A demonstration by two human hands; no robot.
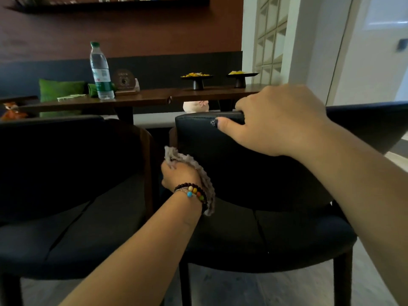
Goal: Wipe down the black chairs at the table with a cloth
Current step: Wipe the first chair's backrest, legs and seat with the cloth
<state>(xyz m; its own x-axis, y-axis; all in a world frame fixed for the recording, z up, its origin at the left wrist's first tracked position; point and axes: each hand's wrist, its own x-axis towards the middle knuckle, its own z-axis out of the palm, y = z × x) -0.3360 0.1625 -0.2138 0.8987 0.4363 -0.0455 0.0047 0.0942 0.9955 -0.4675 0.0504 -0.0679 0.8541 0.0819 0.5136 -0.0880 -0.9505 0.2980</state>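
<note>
My left hand (180,175) grips cloth (194,164) against right chair (254,173) back's left edge; right hand (280,120) clamps its top. Mid-wipe, I judge; left chair (66,173) remaining, progress unclear.

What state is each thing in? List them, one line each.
Cloth: bunched, gripped in the left hand, against the right chair's backrest.
Right chair: upright, its backrest top gripped by the right hand.
Left chair: upright, untouched.
Water bottle: upright on the table, capped.
</note>
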